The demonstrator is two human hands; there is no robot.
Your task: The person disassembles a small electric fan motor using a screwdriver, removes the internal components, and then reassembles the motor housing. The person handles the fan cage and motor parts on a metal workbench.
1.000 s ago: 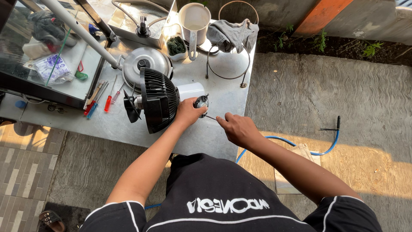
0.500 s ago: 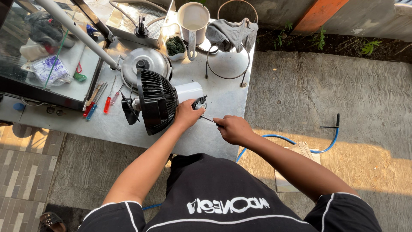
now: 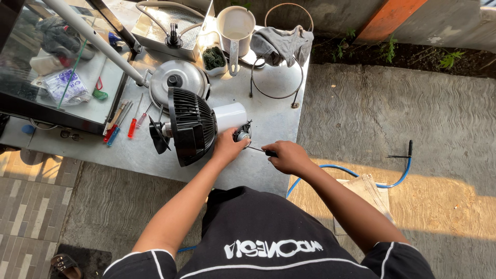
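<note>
The fan (image 3: pixel 191 125) under my left hand (image 3: pixel 227 146) has a black ribbed grille and a white motor housing. My right hand (image 3: pixel 289 156) holds a screwdriver (image 3: pixel 258 150) with a black handle. The bench (image 3: pixel 268 116) is pale grey metal. On it lie red and blue screwdrivers (image 3: pixel 124 121), a silver pot lid (image 3: pixel 175 77) and a grey cloth (image 3: pixel 281 44). A blue hose (image 3: pixel 392 182) runs over the grey ridged concrete floor (image 3: pixel 392 113). My shirt (image 3: pixel 258 232) is black with white lettering.

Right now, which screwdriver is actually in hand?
The dark-handled screwdriver gripped in the right hand, tip at the fan motor. The red and blue screwdrivers lie untouched on the table, left of the fan.
</note>
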